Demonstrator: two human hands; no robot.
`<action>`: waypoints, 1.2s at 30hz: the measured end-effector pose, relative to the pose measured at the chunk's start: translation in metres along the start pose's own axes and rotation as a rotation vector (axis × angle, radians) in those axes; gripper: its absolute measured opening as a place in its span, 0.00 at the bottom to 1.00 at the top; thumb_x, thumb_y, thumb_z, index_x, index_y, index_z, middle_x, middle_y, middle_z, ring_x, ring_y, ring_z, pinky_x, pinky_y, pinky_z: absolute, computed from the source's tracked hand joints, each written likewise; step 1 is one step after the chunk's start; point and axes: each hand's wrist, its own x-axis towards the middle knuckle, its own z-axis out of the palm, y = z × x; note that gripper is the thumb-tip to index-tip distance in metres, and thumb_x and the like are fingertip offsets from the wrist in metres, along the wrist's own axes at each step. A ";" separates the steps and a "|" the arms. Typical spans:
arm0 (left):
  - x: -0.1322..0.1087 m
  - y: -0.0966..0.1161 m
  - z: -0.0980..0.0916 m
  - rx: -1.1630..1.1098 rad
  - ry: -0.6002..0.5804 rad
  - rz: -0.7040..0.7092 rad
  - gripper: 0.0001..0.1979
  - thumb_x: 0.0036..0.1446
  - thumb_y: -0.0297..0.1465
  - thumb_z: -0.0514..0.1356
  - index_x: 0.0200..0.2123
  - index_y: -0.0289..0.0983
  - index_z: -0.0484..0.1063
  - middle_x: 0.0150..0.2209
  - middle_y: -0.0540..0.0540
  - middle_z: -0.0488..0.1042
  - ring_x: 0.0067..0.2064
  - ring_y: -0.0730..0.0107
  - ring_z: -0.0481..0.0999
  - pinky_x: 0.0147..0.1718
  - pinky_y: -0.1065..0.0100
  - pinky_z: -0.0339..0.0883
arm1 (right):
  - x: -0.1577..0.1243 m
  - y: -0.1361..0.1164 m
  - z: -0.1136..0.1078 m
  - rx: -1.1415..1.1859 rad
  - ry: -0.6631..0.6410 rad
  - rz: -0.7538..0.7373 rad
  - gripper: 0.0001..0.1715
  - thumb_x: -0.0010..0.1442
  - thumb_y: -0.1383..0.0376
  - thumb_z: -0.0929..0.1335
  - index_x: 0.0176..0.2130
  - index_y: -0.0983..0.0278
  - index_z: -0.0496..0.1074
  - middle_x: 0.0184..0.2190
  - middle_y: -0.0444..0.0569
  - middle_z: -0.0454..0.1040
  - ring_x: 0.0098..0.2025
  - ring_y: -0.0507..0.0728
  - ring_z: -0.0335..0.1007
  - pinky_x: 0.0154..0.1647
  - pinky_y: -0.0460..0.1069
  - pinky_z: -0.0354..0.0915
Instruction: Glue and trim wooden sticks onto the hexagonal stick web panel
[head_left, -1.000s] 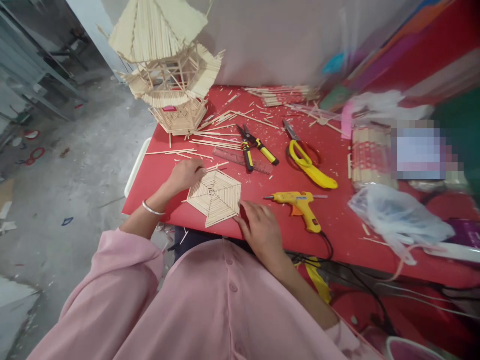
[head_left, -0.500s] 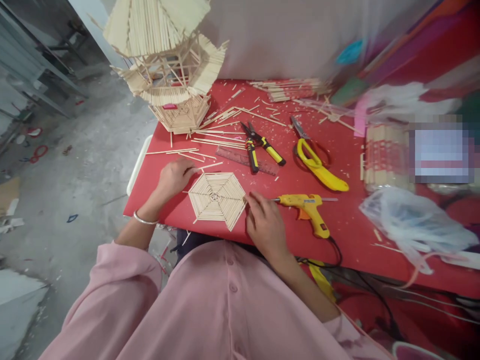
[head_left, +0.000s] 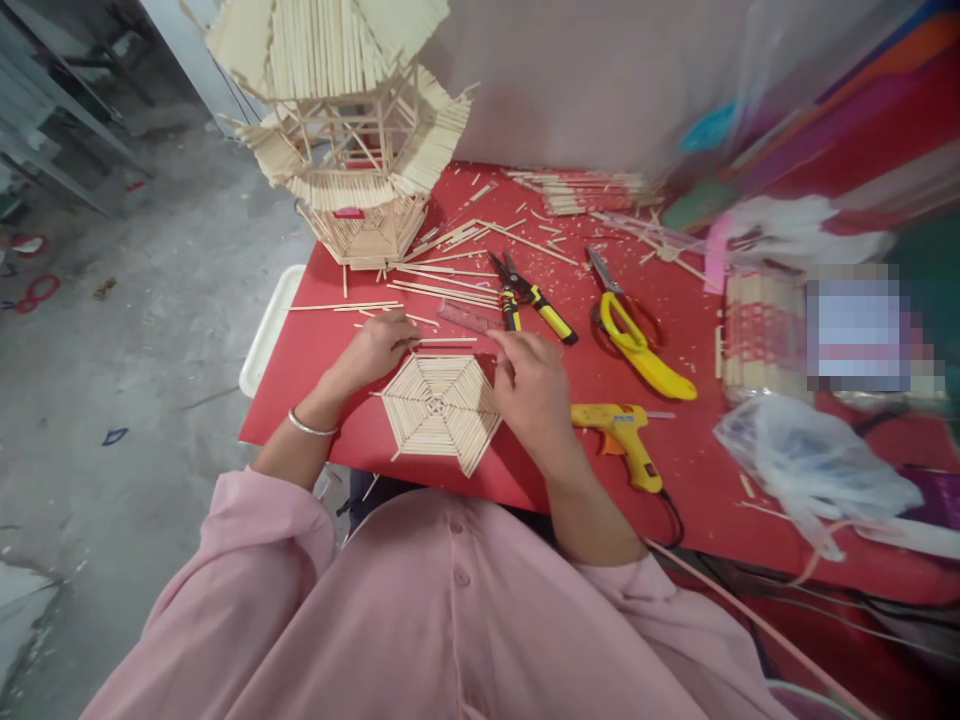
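Pinched in my left hand (head_left: 382, 350) is a thin wooden stick (head_left: 450, 341), held level just above the far edge of a hexagonal stick panel (head_left: 439, 405). The panel lies flat near the table's front edge, its sticks set in rings like a web. My right hand (head_left: 531, 390) hovers by the panel's right corner, its index finger stretched towards the stick's free end and thumb apart below. Nothing shows between its fingers. Just right of it lies a yellow glue gun (head_left: 626, 435), its nozzle hidden behind the hand.
A tiered stick pagoda (head_left: 352, 180) stands at the back left of the red table (head_left: 300, 400). Loose sticks (head_left: 450, 285), a ruler (head_left: 465, 317), black-and-yellow cutters (head_left: 534, 300) and yellow-handled scissors (head_left: 637, 340) lie beyond my hands. Bundled sticks (head_left: 761, 335) and a plastic bag (head_left: 810, 460) sit right.
My right hand has left the panel's right corner and moved up towards the stick's end. My left hand has shifted right with the stick, which now lies more level. The view has shifted slightly.
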 end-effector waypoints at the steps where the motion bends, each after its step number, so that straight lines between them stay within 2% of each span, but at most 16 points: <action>1: -0.002 -0.001 0.001 0.000 -0.001 0.016 0.11 0.65 0.25 0.57 0.33 0.37 0.79 0.33 0.43 0.74 0.36 0.65 0.74 0.37 0.63 0.69 | 0.005 0.001 0.003 0.010 -0.015 0.007 0.29 0.63 0.73 0.61 0.58 0.61 0.78 0.52 0.58 0.79 0.56 0.66 0.74 0.60 0.64 0.70; 4: -0.008 -0.004 0.003 0.003 0.000 0.058 0.13 0.66 0.24 0.56 0.37 0.36 0.81 0.35 0.43 0.75 0.36 0.66 0.74 0.37 0.65 0.68 | 0.009 0.003 0.014 0.014 -0.043 0.020 0.31 0.61 0.75 0.60 0.57 0.62 0.78 0.50 0.59 0.80 0.54 0.66 0.75 0.58 0.63 0.70; 8: -0.011 -0.005 0.005 0.020 -0.003 0.067 0.14 0.68 0.25 0.55 0.37 0.36 0.81 0.34 0.42 0.75 0.35 0.66 0.74 0.36 0.65 0.68 | 0.006 0.002 0.022 -0.041 -0.088 0.032 0.29 0.62 0.75 0.60 0.55 0.63 0.79 0.48 0.59 0.81 0.51 0.66 0.75 0.55 0.62 0.72; 18: -0.011 -0.004 0.008 0.045 0.009 0.084 0.15 0.66 0.23 0.55 0.37 0.35 0.82 0.34 0.42 0.76 0.35 0.66 0.75 0.35 0.66 0.68 | 0.004 0.005 0.023 -0.007 -0.208 0.017 0.30 0.62 0.74 0.60 0.58 0.62 0.77 0.49 0.57 0.83 0.53 0.65 0.77 0.56 0.62 0.72; 31: -0.013 -0.005 0.011 0.046 0.018 0.037 0.14 0.66 0.23 0.55 0.38 0.36 0.82 0.36 0.42 0.76 0.37 0.66 0.76 0.37 0.66 0.70 | 0.005 0.005 0.024 0.041 -0.176 0.033 0.30 0.63 0.73 0.60 0.58 0.62 0.77 0.51 0.56 0.83 0.54 0.65 0.78 0.57 0.62 0.73; 36: -0.013 -0.006 0.012 0.039 0.004 0.037 0.14 0.66 0.24 0.55 0.38 0.36 0.82 0.36 0.41 0.76 0.37 0.65 0.76 0.37 0.66 0.70 | 0.006 0.007 0.024 0.057 -0.203 0.035 0.29 0.63 0.73 0.60 0.57 0.61 0.78 0.50 0.56 0.83 0.54 0.65 0.78 0.57 0.62 0.73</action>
